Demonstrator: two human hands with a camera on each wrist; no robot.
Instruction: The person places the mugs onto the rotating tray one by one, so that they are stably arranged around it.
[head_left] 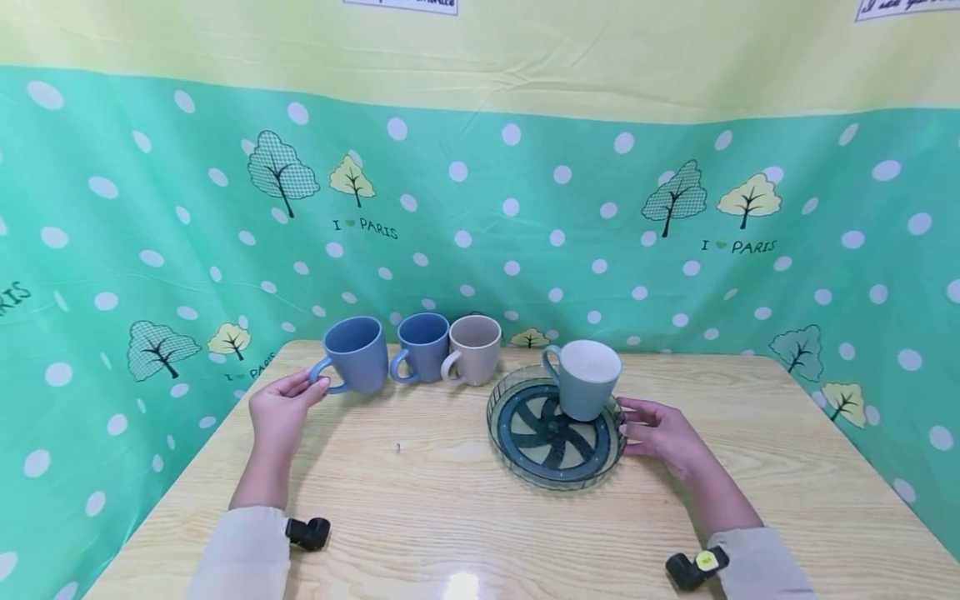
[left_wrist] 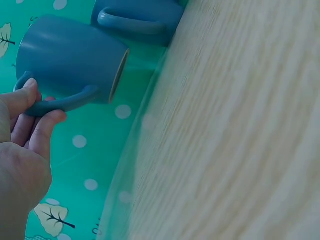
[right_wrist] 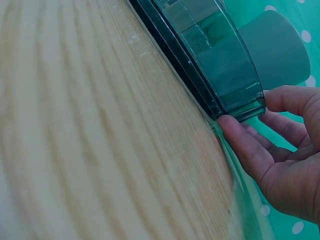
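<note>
- Two mugs stand between the held mug and the tray: a darker blue mug (head_left: 429,362), then a beige mug (head_left: 482,360) touching it.
- Green dotted cloth (head_left: 525,187) hangs right behind the table (head_left: 405,525); a tiny speck (head_left: 398,448) lies out front.
- And the left hand (head_left: 283,410) has thumb and fingers pinched round the handle of the blue mug (head_left: 362,368), holding it just off the wood at far left.
- Over right, the right hand (head_left: 663,435) grips the edge of the clear green tray (head_left: 553,483), thumb and forefinger slightly parted; a grey-green mug (head_left: 587,390) stands inside.
- Hidden: some left fingers behind that handle. Cut off: the cloth's top lettering. The speck? Too small to identify.
</note>
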